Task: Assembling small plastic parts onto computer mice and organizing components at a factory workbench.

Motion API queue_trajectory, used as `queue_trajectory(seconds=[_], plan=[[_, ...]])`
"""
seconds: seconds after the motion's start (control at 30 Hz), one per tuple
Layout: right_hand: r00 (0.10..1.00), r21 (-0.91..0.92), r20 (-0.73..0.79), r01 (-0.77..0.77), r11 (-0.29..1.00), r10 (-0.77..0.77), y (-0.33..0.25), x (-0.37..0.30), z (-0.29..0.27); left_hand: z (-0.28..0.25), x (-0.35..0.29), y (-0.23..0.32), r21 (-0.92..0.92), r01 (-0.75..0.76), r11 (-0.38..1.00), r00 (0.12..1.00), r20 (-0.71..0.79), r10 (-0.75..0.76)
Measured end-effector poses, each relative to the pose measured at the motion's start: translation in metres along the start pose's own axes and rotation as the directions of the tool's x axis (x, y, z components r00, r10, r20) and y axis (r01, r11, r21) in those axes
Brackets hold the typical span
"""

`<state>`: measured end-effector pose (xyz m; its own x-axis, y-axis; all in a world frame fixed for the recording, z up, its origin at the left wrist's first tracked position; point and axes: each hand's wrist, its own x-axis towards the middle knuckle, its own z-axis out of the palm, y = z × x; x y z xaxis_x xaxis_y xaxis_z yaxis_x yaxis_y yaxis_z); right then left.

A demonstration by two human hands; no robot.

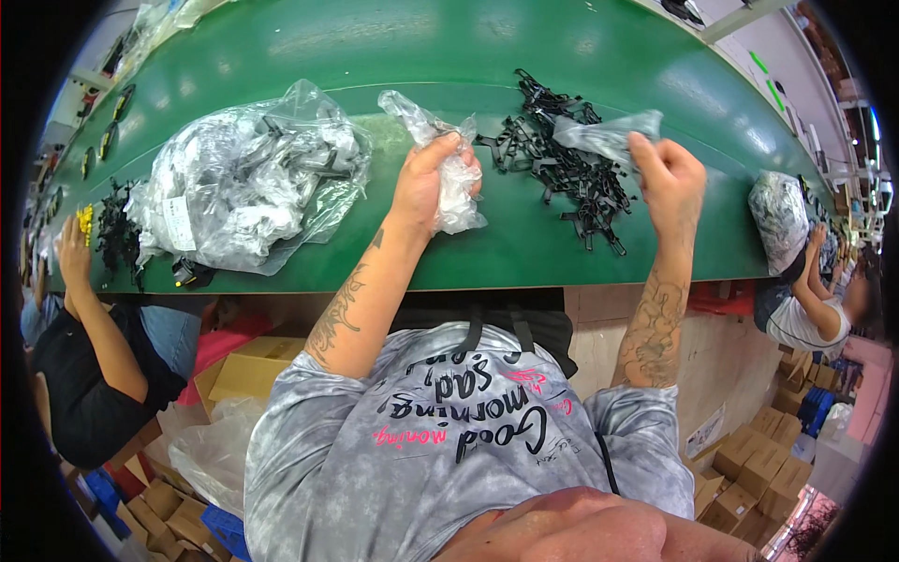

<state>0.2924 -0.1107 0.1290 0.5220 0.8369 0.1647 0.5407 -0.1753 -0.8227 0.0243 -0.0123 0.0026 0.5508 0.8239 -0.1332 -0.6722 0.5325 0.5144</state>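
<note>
My left hand (423, 183) is closed round a bunch of crumpled clear plastic bags (459, 204), which stick out above and below the fist over the green table. To the right, my right hand (674, 183) pinches the end of a clear plastic bag (604, 137) between thumb and fingers. That bag stretches leftward over a loose pile of small black plastic frame-like parts (592, 192). Whether anything lies inside it is too blurred to tell. Left of my left hand stands a large clear bag (281, 201) stuffed with small wrapped pieces, some of them dark.
The long green table (421, 47) curves across the view. At far left, a co-worker's hand (72, 253) is near yellow pieces and a black pile (117, 234). Another filled bag (779, 220) sits at right beside a second co-worker (813, 304). Cardboard boxes (760, 454) stand below.
</note>
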Motion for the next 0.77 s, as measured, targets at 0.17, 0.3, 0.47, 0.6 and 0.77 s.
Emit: queue_trajectory(seconds=[0.17,0.3,0.47,0.6,0.77], plan=[[0.991,-0.05,-0.127,0.024,0.998,-0.03,-0.003,0.028,-0.01,0.009,0.0,-0.004,0.066,0.097,0.993,0.994,-0.057,-0.094],[0.986,-0.316,-0.03,0.147,0.937,-0.165,0.015,0.038,-0.004,0.006,0.002,-0.002,0.049,0.119,0.992,0.993,-0.012,-0.119],[0.982,-0.073,-0.166,0.08,0.994,-0.091,0.009,0.032,-0.016,0.007,-0.002,-0.005,0.061,0.15,0.987,0.988,0.021,-0.152],[0.983,-0.147,-0.146,0.089,0.985,-0.11,0.01,0.04,-0.007,0.001,0.001,-0.007,0.055,0.188,0.981,0.982,0.013,-0.189],[0.994,0.128,-0.039,-0.093,0.987,0.099,0.035,0.053,-0.015,-0.003,0.007,-0.006,0.07,0.159,0.985,0.986,0.03,-0.161]])
